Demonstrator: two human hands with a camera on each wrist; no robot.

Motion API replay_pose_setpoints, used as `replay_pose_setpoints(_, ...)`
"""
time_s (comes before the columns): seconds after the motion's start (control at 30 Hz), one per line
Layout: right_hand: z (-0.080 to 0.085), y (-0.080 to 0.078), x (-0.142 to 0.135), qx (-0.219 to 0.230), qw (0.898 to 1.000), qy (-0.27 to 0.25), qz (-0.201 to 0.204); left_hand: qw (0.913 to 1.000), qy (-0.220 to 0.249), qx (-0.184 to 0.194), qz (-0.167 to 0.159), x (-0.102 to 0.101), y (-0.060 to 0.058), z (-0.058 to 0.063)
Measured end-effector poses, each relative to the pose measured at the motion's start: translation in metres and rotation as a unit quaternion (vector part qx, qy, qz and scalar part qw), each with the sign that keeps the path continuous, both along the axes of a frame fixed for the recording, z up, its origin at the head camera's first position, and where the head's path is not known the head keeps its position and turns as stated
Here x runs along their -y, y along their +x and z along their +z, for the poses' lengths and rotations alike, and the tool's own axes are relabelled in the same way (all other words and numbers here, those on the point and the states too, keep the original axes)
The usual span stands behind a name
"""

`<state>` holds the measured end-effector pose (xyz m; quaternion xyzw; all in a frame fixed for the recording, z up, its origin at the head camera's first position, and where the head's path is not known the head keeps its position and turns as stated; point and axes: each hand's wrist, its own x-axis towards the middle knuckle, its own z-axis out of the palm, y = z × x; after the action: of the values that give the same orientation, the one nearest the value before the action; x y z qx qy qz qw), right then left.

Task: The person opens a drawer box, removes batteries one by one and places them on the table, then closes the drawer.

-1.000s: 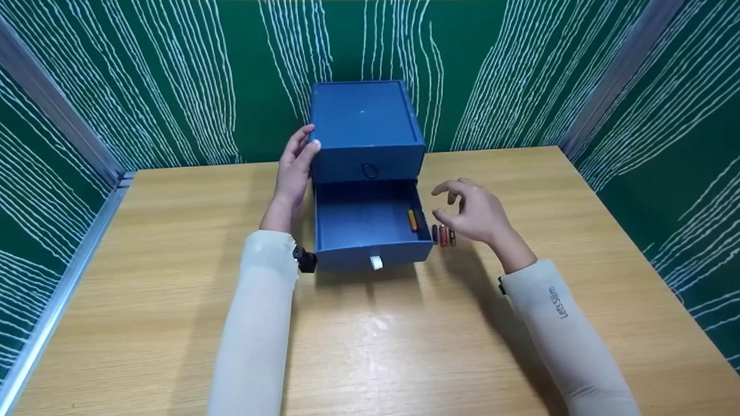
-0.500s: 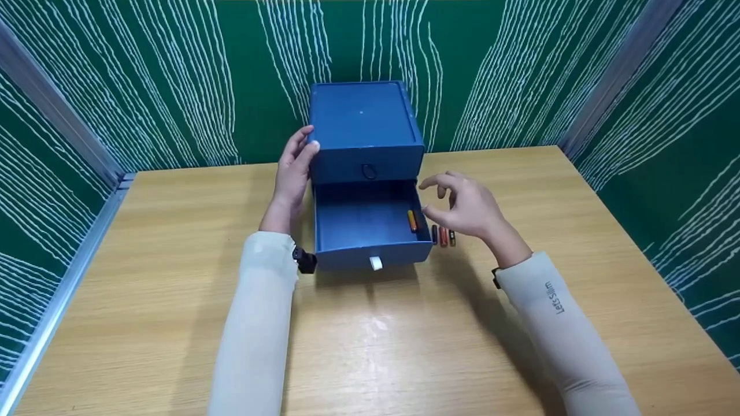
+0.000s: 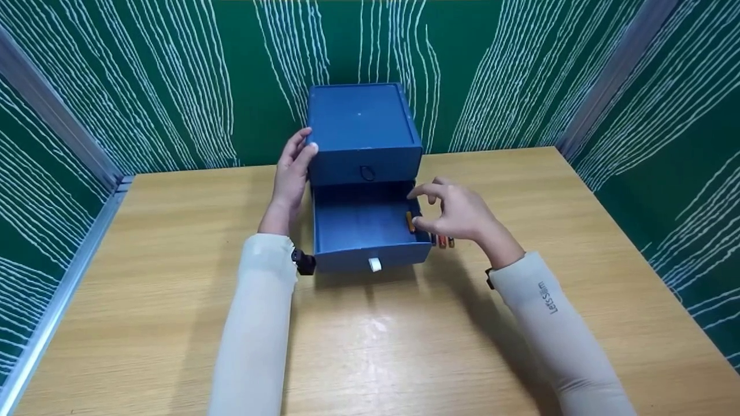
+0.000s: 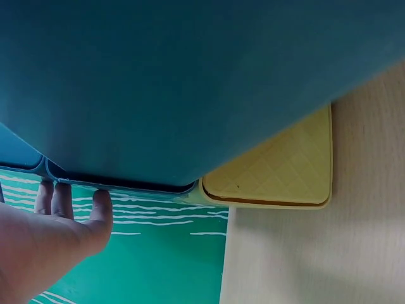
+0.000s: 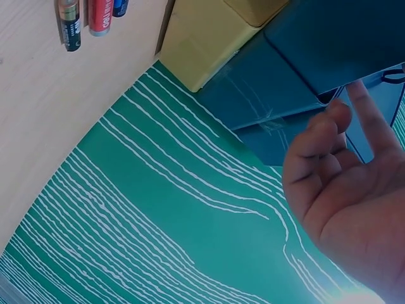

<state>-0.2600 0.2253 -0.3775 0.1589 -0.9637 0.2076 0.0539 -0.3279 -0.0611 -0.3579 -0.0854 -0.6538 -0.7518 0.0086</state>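
A blue drawer box [image 3: 364, 118] stands at the back of the table, its lower blue drawer [image 3: 361, 222] pulled out. My left hand [image 3: 292, 179] rests against the box's left side, thumb at the front corner; the left wrist view shows its fingertips touching the edge. My right hand [image 3: 454, 214] reaches over the drawer's right wall, thumb and index finger spread apart. An orange battery [image 3: 410, 222] lies inside along that wall, close to the thumb and partly hidden. Outside, a red battery [image 5: 100, 16], a black-and-gold battery [image 5: 71, 25] and a blue battery [image 5: 120, 6] lie on the table.
In the left wrist view a yellow drawer section [image 4: 272, 171] sits below the blue ones. The top drawer has a dark loop [image 3: 367, 173], the open drawer a white tab [image 3: 375, 264]. Green walls with white lines [image 3: 260, 115] enclose the wooden table [image 3: 370, 346].
My right hand has moved left, from beside the drawer to over its right wall near the orange battery. My left hand stays on the box.
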Motion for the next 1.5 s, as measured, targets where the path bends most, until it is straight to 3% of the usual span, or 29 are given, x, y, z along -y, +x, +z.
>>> replay_pose_setpoints(0.4,0.002,-0.006,0.014,0.028,0.997,0.072,0.000,0.9992,0.032,-0.021,-0.009,-0.003,-0.001,-0.002)
replay_pose_setpoints(0.63,0.002,-0.011,0.021,0.026,0.993,0.113,-0.013,0.9993,0.032,-0.019,-0.004,0.000,-0.014,-0.016)
replay_pose_setpoints(0.83,0.002,-0.014,0.025,0.040,0.986,0.160,-0.027,0.9996,0.023,-0.017,0.003,-0.001,-0.016,-0.020)
replay_pose_setpoints(1.1,0.008,-0.015,0.033,0.035,0.976,0.213,-0.029,0.9997,0.016,-0.015,0.005,0.000,-0.016,-0.018)
replay_pose_setpoints(1.33,0.011,-0.016,0.040,0.036,0.964,0.264,-0.025,0.9999,-0.009,-0.005,0.003,-0.001,0.000,-0.002)
replay_pose_setpoints(1.5,0.012,-0.016,0.045,0.035,0.955,0.293,-0.026,0.9999,-0.011,0.004,0.001,0.000,0.002,0.000)
